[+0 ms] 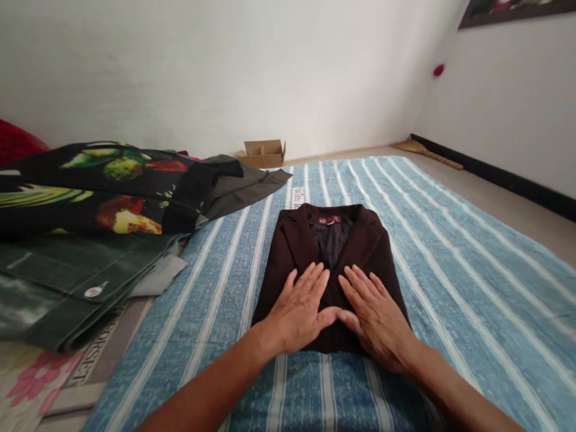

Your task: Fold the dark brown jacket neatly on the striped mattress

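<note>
A dark brown jacket [283,258], folded into a compact rectangle, lies on the blue striped sheet [216,276]. Its collar and lapels face up at the far end, with a dark red label inside the neck. My left hand [299,306] rests flat on the left half of the jacket, fingers stretched out. On the right half lies my right hand [373,312], also flat with its fingers extended. The two thumbs meet near the middle of the jacket. Neither hand grips the cloth.
Piled at the left are a black garment with a fruit print [112,186] and a dark green denim garment [58,270]. A small open cardboard box [263,154] stands by the back wall. To the far right, a woven straw item [427,154] lies along the wall.
</note>
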`<state>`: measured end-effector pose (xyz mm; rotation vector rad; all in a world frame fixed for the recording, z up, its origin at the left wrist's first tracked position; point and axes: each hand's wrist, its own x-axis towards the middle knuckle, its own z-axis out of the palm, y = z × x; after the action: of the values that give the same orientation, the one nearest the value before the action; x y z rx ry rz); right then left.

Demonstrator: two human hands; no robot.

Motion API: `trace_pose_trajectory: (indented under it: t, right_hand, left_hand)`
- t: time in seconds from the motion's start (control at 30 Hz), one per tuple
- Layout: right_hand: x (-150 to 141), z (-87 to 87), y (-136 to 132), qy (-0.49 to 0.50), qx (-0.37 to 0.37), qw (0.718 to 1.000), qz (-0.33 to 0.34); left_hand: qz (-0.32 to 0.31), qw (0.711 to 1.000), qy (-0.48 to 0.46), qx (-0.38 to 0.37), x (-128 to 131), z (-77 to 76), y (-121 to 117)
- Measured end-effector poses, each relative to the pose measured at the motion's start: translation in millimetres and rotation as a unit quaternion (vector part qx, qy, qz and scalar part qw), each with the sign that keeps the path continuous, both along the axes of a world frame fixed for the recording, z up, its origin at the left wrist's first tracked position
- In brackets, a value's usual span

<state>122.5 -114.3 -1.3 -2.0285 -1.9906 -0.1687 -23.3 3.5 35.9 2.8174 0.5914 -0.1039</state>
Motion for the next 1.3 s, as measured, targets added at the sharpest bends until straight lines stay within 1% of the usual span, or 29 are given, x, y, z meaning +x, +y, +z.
trace_pose_trajectory:
  t: [0.13, 0.27, 0.43, 0.53, 0.6, 0.67, 0.73, 0.8, 0.87, 0.93, 1.03, 1.1, 1.2, 1.3]
  right_hand:
    - [-0.6, -14.1, -3.0, -0.028, -0.004, 1.000, 0.004]
    - [0.8, -19.8, -1.2, -0.036, -0.001, 0.999, 0.017]
    - [0.8, -20.2, -1.6, -0.022, 0.021, 0.999, 0.022]
    - [4.0, -13.3, -1.2, -0.005, 0.032, 0.999, 0.023]
    - [11.2, -5.1, 4.0, 0.006, 0.035, 0.999, 0.001]
    - [23.2, 3.9, 15.3, 0.016, 0.026, 0.998, -0.052]
    - [37.8, 10.4, 31.3, 0.020, 0.008, 0.994, -0.111]
    - [51.2, 11.4, 48.2, 0.017, -0.012, 0.988, -0.152]
    - [60.1, 5.5, 61.8, 0.014, -0.030, 0.984, -0.173]
    - [63.5, -5.7, 70.0, 0.014, -0.042, 0.983, -0.178]
    - [62.4, -23.5, 73.2, 0.015, -0.039, 0.984, -0.175]
    - [61.1, -30.8, 72.6, 0.019, -0.031, 0.984, -0.175]
    - [61.2, -33.6, 72.0, 0.023, -0.025, 0.984, -0.175]
    - [62.7, -31.8, 72.7, 0.025, -0.023, 0.984, -0.176]
  left_hand:
    - [0.001, 1.000, 0.001, -0.004, -4.9, -5.8, 1.7]
    - [0.011, 1.000, 0.001, -0.010, -4.6, -8.1, 1.0]
    - [0.020, 1.000, -0.016, -0.010, -5.7, -4.7, 0.7]
    - [0.030, 0.999, -0.041, 0.002, -7.5, 1.0, 2.2]
    - [0.047, 0.997, -0.061, 0.023, -6.9, 4.1, 5.9]
    - [0.077, 0.994, -0.068, 0.045, -4.0, 5.5, 13.5]
    - [0.122, 0.989, -0.051, 0.059, 1.1, 5.2, 24.9]
    - [0.168, 0.983, -0.023, 0.064, 7.1, 3.4, 38.2]
    - [0.191, 0.980, 0.004, 0.061, 12.4, 0.0, 49.9]
    - [0.189, 0.980, 0.026, 0.055, 15.6, -5.1, 57.2]
    - [0.175, 0.982, 0.040, 0.049, 16.5, -13.8, 59.7]
    - [0.172, 0.983, 0.040, 0.048, 15.5, -18.1, 58.6]
    - [0.172, 0.983, 0.039, 0.043, 14.3, -19.5, 57.4]
    - [0.181, 0.982, 0.023, 0.052, 15.1, -16.6, 58.9]
